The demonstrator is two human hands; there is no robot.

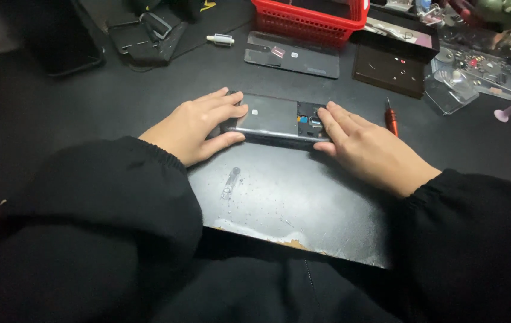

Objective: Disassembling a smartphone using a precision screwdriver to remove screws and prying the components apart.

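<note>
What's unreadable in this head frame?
- Both ends of the opened phone: covered by the left hand and right hand.
- Parts in its open section under the right fingers: too small to tell.
- Red basket: cut off by the top edge, contents unseen.
- Clutter of small parts at top right: blurred.
- Table's near edge: partly hidden by black sleeves.

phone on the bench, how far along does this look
Done: a separate dark back panel lies apart near the red basket, and the phone shows exposed parts at its right end. In hand: the left hand steadies the phone's left end while the right hand presses fingers on the open section. Left: the phone remains uncovered; the red screwdriver lies unused beside it.
</note>
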